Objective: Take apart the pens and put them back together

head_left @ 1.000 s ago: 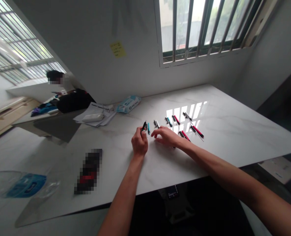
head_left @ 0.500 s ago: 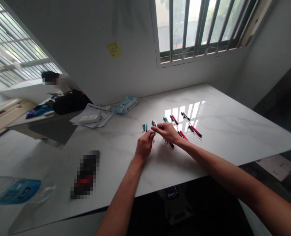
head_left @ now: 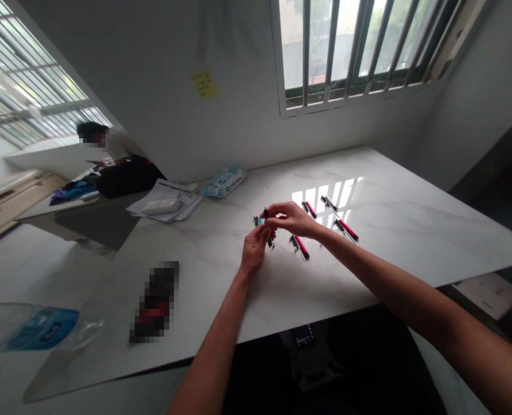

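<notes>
Your right hand (head_left: pixel 291 219) has shifted slightly up and left since the frame half a second ago, while your left hand (head_left: pixel 254 249) has barely moved and sits just below it, near the middle of the frame. Your right grip is pinched nearly closed on a slim dark pen part (head_left: pixel 265 213). Your left grip is curled, but you can't tell how tightly, or what it has hold of; a dark stub (head_left: pixel 269 242) shows beneath its fingers and may belong to the same piece.

Beside your hands, left of centre, a black pen piece (head_left: pixel 256 221) lies on the counter (head_left: pixel 394 242) next to a partly hidden teal barrel (head_left: pixel 261 220). Right of centre you have the upper red barrel (head_left: pixel 311 208), the lower red barrel (head_left: pixel 302 248), the right-hand red barrel (head_left: pixel 349 230) and a silver barrel (head_left: pixel 332 203), each with a dark part alongside.

Judging by this, those four sets are left in separate parts, and only the piece in hand is being worked. No finished pen shows; your right hand and forearm may hide others.
</notes>
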`<state>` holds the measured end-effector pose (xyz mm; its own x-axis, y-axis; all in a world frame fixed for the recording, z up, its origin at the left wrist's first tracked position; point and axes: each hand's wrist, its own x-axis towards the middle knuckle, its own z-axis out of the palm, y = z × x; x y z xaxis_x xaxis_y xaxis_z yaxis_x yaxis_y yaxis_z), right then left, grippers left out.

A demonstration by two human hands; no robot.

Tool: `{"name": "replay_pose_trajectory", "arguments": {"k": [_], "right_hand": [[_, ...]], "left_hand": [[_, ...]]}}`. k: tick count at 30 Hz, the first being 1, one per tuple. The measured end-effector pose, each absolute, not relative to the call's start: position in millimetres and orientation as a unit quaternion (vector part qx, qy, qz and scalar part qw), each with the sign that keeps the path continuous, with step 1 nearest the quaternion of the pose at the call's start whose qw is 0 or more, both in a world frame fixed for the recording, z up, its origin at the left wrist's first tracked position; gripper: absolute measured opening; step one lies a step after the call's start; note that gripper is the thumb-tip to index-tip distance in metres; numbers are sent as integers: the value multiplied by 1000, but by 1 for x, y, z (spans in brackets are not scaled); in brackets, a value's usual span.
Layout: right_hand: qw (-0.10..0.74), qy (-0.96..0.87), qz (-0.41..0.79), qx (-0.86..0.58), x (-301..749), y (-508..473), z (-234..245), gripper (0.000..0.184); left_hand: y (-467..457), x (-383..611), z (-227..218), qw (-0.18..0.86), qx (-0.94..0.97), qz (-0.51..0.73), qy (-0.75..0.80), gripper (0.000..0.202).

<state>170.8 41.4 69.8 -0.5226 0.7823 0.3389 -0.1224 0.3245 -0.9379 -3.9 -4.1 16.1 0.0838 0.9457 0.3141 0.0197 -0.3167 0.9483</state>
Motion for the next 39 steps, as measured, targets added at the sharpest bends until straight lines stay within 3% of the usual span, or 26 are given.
{"name": "replay_pose_trajectory", "arguments": {"k": [7,12,16,30,34,39], "right_hand": [[408,-746,469,-242,154,65,95,36],[369,-758,498,-205,154,79,102,60],[363,-776,471,-209,158,85,105,46],[347,-789,469,-193,155,88,106,43],[351,-787,475,-178,156,87,106,53],[338,-788,482,-181,157,88,107,42]], "left_hand": [[-5,-12,19,445,506,621,400,45],[-8,-12,23,448,476,643,399,50],[-8,-12,23,449,481,634,408,51],[-7,-14,22,447,463,642,417,53],[-8,-14,23,450,460,640,421,54],[-8,-14,23,455,461,633,425,56]]}}
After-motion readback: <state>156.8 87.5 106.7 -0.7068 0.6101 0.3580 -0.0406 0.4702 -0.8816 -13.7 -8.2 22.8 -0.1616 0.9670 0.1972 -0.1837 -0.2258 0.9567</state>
